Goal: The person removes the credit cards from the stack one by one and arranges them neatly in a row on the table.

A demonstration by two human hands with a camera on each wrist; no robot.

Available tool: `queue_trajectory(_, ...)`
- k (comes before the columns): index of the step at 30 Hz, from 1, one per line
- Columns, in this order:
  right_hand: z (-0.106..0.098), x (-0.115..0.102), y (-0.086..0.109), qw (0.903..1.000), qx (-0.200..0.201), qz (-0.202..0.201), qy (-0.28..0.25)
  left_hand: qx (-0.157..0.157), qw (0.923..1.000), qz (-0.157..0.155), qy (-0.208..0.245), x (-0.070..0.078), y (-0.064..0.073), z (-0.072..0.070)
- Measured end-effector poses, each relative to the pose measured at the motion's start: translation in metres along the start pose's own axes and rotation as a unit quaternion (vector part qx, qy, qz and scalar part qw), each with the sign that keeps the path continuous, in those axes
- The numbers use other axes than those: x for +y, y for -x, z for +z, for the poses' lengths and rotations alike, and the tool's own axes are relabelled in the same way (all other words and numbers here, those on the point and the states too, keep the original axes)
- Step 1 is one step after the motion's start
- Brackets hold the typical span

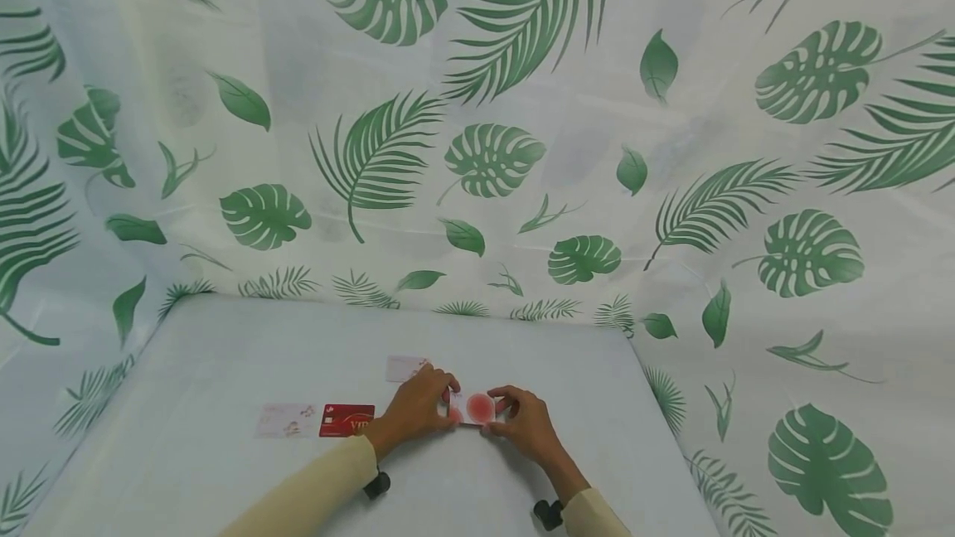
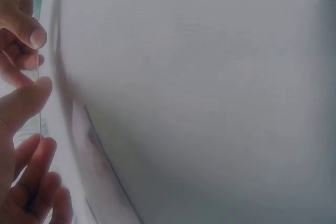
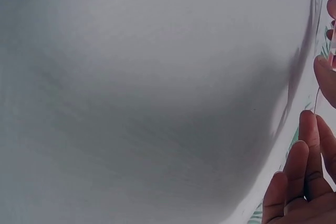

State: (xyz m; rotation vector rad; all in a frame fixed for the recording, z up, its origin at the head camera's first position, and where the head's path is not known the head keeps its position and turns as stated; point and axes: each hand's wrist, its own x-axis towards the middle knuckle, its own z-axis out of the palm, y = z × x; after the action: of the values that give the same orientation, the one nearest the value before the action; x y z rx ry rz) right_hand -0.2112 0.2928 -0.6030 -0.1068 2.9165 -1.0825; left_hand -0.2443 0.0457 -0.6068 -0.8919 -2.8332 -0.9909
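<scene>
In the head view, a thin card with a pinkish-red round print [image 1: 480, 408] is held up between both hands, above the table. My left hand [image 1: 418, 406] pinches its left edge with thumb and fingers. At the opposite edge my right hand [image 1: 528, 428] pinches it the same way. In the left wrist view the card shows only as a thin edge between the left hand [image 2: 26, 150] and the other hand's fingertips. A red VIP card [image 1: 346, 420] lies left of my left hand. Beyond that hand lies a pale floral card [image 1: 404, 368], partly covered by it.
A second pale card with a pink flower print [image 1: 287, 421] lies left of the red card. The white tabletop [image 1: 246, 346] ends at a hanging leaf-patterned sheet [image 1: 507, 255] at the back and sides. Both wrists carry small black devices [image 1: 548, 514].
</scene>
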Motion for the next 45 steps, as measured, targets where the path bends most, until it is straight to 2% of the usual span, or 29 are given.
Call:
queue_trajectory(6, 0.001, 0.002, 0.001, 0.9999, -0.010, 0.002, 0.001, 0.005, 0.9998, 0.012, -0.017, 0.001, 0.001, 0.002)
queue_trajectory(14, 0.003, 0.005, 0.001, 0.9995, -0.022, 0.014, -0.016, 0.011, 0.9993, 0.010, -0.035, 0.002, 0.002, 0.007)
queue_trajectory(33, 0.003, 0.002, -0.002, 0.9988, -0.030, 0.039, -0.004, 0.006, 0.9989, 0.009, -0.045, -0.001, 0.003, 0.012)
queue_trajectory(45, 0.003, 0.003, -0.001, 0.9992, -0.033, 0.022, -0.010, 0.004, 0.9989, 0.010, -0.045, -0.001, 0.004, 0.011)
